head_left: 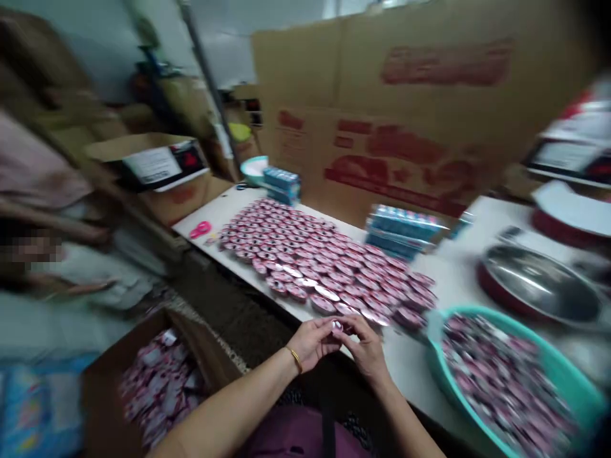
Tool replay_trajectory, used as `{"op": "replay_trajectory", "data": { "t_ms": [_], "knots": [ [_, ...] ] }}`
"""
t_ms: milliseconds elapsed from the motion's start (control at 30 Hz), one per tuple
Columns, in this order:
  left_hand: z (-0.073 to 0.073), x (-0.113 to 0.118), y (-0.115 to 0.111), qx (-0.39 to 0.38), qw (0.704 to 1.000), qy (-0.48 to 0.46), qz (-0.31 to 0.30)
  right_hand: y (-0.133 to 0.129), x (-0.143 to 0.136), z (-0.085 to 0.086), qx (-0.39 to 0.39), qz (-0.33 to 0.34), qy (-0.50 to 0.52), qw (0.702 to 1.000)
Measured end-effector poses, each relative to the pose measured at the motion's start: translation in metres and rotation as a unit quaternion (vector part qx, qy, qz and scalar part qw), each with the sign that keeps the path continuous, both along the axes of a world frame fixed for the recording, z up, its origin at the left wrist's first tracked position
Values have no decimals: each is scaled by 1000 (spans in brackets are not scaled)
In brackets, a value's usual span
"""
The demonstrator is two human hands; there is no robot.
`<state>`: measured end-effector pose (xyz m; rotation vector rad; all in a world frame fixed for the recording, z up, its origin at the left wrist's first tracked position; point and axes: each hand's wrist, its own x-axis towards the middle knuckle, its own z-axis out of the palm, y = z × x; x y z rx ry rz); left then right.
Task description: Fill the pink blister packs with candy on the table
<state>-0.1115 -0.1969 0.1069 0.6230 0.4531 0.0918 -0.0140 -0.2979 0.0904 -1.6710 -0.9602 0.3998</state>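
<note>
My left hand [310, 343], with a gold bangle at the wrist, and my right hand [366, 350] meet at the front edge of the white table [293, 310]. Between their fingertips they pinch a small round piece [337, 326], whitish and pink; its exact kind is too small and blurred to tell. Just beyond the hands, many round pink-and-white discs [305, 248] lie close together in rows on the tabletop. Those at the back left show dark centres, while some near ones shine.
At right stands a turquoise basin [439, 337] of similar pieces, beside a metal pan [539, 283]. Blue packs [403, 232] stand before a large cardboard sheet [410, 140]. Pink scissors [200, 229] lie at the left. An open carton [107, 369] holds pink-white pieces; people [42, 165] are nearby.
</note>
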Motion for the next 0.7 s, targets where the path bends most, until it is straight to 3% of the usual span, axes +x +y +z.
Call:
{"op": "replay_trajectory", "data": {
  "t_ms": [100, 167, 267, 400, 533, 700],
  "knots": [
    [-14, -29, 63, -19, 990, 38, 132, 80, -7, -9, -12, 121, 3, 993],
    [-24, -52, 99, -23, 971, 62, 228, 119, -12, -16, -23, 195, 3, 980],
    [-36, -95, 151, -11, 927, 79, 367, 155, -18, -26, -60, 288, -18, 956],
    [-43, -169, 220, 15, 832, 108, 543, 179, -20, -48, -127, 363, -53, 922],
    [-53, -238, 293, 18, 752, 132, 645, 212, -25, -65, -167, 445, -66, 877],
    [-87, -301, 408, 4, 685, 148, 713, 292, -55, -93, -199, 451, -62, 868]
  ]
}}
